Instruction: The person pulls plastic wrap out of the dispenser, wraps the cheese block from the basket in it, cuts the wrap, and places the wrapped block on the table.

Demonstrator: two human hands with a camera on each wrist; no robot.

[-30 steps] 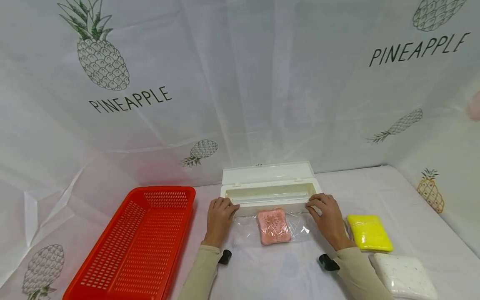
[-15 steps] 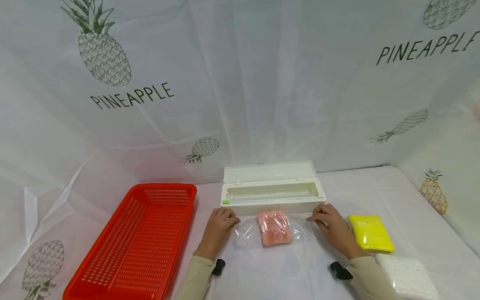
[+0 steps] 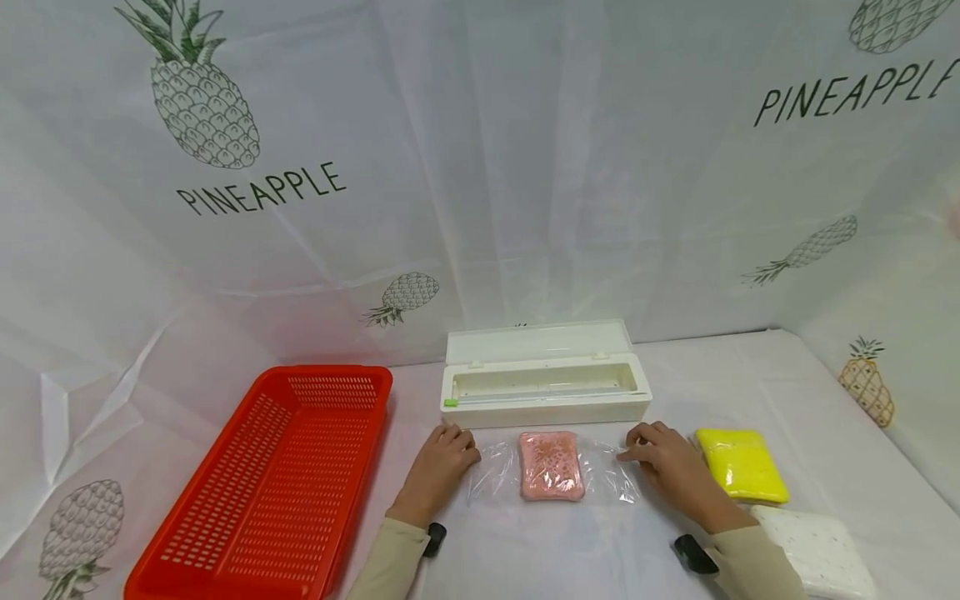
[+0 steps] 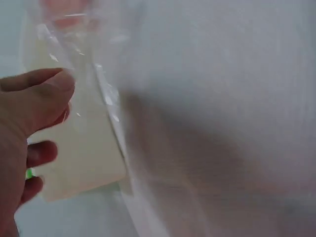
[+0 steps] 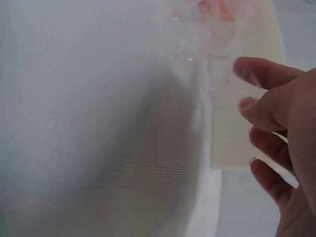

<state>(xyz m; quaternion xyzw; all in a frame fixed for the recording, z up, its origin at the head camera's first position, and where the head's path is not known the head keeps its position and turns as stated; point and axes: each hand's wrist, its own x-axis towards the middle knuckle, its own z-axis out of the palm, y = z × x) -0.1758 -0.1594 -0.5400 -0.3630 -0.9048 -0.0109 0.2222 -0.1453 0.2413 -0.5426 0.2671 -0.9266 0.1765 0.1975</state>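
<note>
A pink toast-shaped piece (image 3: 552, 467) with a speckled brown face lies on clear plastic wrap (image 3: 606, 471) in the middle of the table. Its left end is pinched by my left hand (image 3: 441, 468), thumb against forefinger, as the left wrist view shows. My right hand (image 3: 673, 468) pinches the other end; in the right wrist view, film (image 5: 217, 89) runs to its thumb and forefinger (image 5: 264, 73) while the other fingers are spread. Just behind stands a long white wrap box (image 3: 547, 410), lid raised, with a green slider (image 3: 451, 403) at its left end.
At the left is a red perforated plastic basket (image 3: 288, 492). Beyond my right hand lie a glossy yellow square piece (image 3: 741, 467) and a white speckled one (image 3: 813, 550). A pineapple-print cloth (image 3: 517, 183) hangs close behind the box.
Both hands have drawn back from the box's front edge toward me, bringing the film and the pink piece slightly nearer. The green slider, earlier covered by the left hand, now shows.
</note>
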